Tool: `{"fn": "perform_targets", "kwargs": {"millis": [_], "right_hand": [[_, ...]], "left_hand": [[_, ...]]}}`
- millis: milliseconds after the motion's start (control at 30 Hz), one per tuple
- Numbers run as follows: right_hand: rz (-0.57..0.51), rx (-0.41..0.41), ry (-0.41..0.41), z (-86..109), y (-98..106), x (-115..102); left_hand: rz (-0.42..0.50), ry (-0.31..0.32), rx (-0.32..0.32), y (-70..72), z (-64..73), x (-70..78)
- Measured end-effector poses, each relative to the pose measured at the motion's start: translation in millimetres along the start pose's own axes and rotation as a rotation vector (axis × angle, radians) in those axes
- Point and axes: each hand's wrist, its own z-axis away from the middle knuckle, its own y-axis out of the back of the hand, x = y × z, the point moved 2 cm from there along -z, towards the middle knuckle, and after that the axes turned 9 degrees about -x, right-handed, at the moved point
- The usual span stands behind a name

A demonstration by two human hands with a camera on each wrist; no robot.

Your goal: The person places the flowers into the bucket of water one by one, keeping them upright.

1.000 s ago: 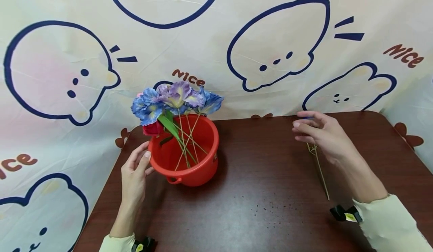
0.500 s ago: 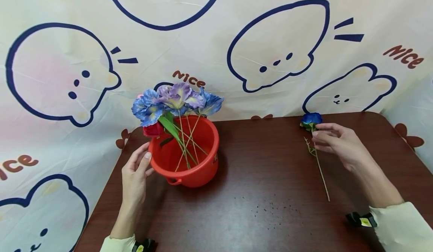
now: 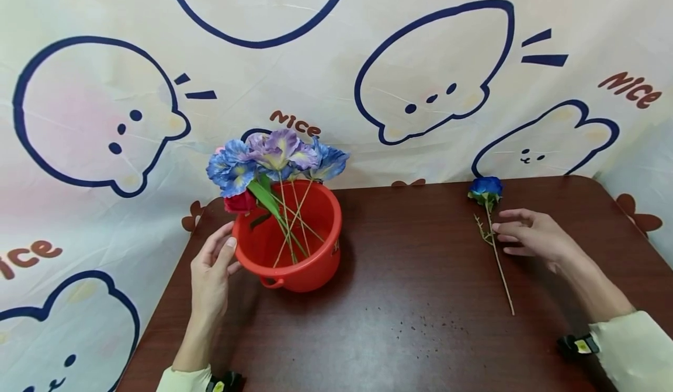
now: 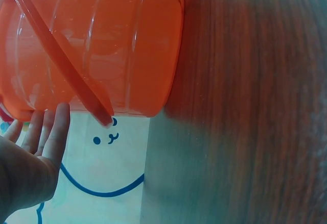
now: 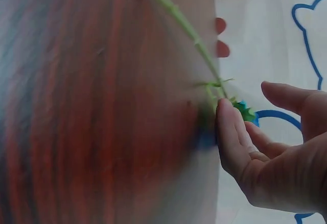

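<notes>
A red bucket (image 3: pixel 315 269) stands on the left side of the table, with artificial flowers in it: blue and purple blooms (image 3: pixel 278 149) and a red one (image 3: pixel 240 201). My left hand (image 3: pixel 210 275) touches the bucket's near-left side at the rim; in the left wrist view its extended fingers (image 4: pixel 57 132) lie against the wall. To the right, a blue artificial rose (image 3: pixel 486 188) lies on the table, its thin stem (image 3: pixel 502 272) towards me. My right hand (image 3: pixel 541 237) is beside that stem, thumb and fingers apart. Whether a fingertip touches the stem I cannot tell.
The brown table (image 3: pixel 399 275) ends at a patterned cloth backdrop (image 3: pixel 315 76). Small dark specks (image 3: pixel 431 328) are scattered on its surface. The bucket's handle (image 4: pixel 61 60) hangs down its side in the left wrist view.
My right hand has drawn back from over the rose's bloom, down and to the right along the stem, uncovering the bloom. The left hand and bucket have stayed in place.
</notes>
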Motion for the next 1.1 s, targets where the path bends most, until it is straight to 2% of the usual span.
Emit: {"fn": "perform_targets", "kwargs": {"millis": [167,400,900,1100], "right_hand": [[0.005,-0.055,-0.02,-3.6,-0.4,4.8],[0.0,-0.077,-0.031,-6.8,-1.0,4.6],[0.037,-0.034,-0.055,-14.2,-9.0,3.1],[0.045,-0.015,0.0,-13.2,-17.6,-11.9]], "left_hand": [[-0.001,0.001,0.001,0.1,0.2,0.3],[0.007,0.004,-0.001,0.5,1.7,0.7],[-0.02,0.037,-0.009,1.0,1.2,1.3],[-0.024,0.033,-0.01,1.8,1.3,2.3]]}}
